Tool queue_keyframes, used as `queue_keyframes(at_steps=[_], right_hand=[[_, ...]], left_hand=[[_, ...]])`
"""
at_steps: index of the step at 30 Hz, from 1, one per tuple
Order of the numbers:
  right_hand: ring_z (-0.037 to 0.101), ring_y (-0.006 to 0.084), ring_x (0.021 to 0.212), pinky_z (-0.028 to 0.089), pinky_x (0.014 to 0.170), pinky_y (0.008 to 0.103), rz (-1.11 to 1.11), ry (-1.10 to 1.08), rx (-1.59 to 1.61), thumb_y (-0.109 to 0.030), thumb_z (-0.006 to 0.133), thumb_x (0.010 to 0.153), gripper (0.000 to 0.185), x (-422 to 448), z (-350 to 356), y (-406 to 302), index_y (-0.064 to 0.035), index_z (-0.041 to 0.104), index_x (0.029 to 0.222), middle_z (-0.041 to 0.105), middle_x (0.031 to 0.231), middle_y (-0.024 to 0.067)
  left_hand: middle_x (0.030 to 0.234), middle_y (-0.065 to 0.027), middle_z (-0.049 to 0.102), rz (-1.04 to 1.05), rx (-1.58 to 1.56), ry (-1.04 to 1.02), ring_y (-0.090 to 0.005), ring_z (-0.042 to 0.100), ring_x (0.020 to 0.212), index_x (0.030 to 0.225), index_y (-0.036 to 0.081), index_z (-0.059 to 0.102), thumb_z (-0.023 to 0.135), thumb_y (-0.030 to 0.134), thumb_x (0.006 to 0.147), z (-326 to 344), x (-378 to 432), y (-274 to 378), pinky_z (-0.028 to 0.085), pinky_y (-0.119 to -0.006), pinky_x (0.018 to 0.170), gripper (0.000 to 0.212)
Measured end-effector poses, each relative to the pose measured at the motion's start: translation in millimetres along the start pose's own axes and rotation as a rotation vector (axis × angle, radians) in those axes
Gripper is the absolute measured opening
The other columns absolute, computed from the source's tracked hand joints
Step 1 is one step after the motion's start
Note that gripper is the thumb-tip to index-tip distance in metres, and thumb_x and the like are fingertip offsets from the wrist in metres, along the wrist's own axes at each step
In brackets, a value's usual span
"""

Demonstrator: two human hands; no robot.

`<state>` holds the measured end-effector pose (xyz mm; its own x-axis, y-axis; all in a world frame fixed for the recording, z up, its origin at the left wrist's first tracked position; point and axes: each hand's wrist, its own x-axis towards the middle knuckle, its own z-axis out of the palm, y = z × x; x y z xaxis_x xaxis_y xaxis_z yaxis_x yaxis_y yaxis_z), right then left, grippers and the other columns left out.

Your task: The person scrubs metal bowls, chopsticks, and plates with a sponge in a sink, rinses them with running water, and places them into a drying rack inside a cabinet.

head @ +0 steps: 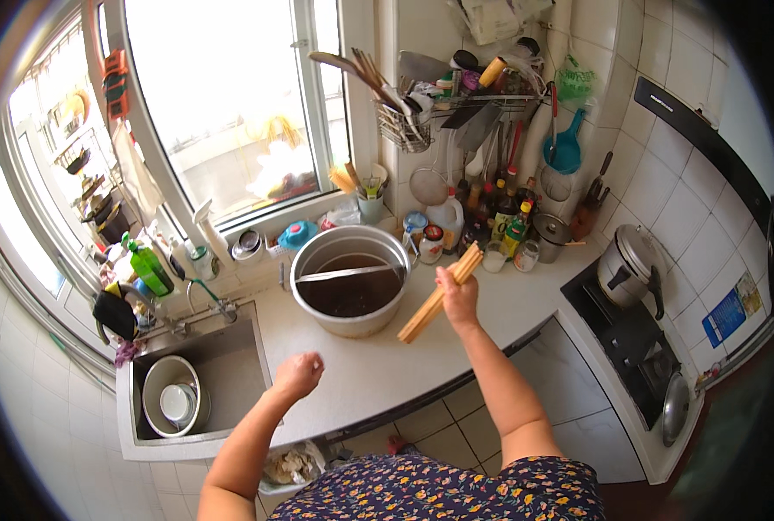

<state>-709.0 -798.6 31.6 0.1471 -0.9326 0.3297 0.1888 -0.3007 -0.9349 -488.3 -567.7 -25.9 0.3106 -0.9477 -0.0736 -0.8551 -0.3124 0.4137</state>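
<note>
My right hand (460, 301) grips a bundle of light wooden chopsticks (422, 319), held at a slant above the counter to the right of the pot. My left hand (299, 374) hovers near the counter's front edge, fingers curled in, with nothing visible in it. Between and beyond my hands stands a large round metal pot (354, 322) on the white countertop (354, 384). Dark brown liquid (344, 293) fills its lower part, and a flat metal strip (348, 273) spans the opening.
At left, a steel sink (230, 365) holds a metal basin (155, 384) with bowls. Bottles and jars (507, 221) line the back wall below hanging utensils. A pressure cooker (628, 267) sits on the gas stove (634, 345) at right. Below the counter stands a lined waste bin (295, 472).
</note>
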Motion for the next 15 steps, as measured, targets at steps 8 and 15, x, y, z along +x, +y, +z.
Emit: queue_keyframes(at_steps=[8,15], right_hand=[[0.052,0.0101,0.06,0.042,0.058,0.0249,0.063,-0.003,-0.075,-0.012,0.058,0.082,0.019,32,-79,46,-0.003,0.05,0.068,0.055,0.064,0.0023],[0.05,0.0104,0.056,0.041,0.054,0.0259,0.149,0.048,-0.053,-0.011,0.057,0.082,0.021,24,-124,60,-0.0016,0.049,0.065,0.054,0.061,0.0036]], left_hand=[[0.082,-0.0099,0.056,0.791,0.213,0.474,-0.0259,0.056,0.077,0.079,0.005,0.059,0.056,0.003,0.074,-147,197,227,0.047,-0.036,0.064,0.005],[0.103,-0.0084,0.056,0.563,0.939,0.817,-0.0214,0.052,0.099,0.096,0.004,0.059,0.055,0.006,0.075,-206,337,316,0.038,-0.037,0.086,0.022]])
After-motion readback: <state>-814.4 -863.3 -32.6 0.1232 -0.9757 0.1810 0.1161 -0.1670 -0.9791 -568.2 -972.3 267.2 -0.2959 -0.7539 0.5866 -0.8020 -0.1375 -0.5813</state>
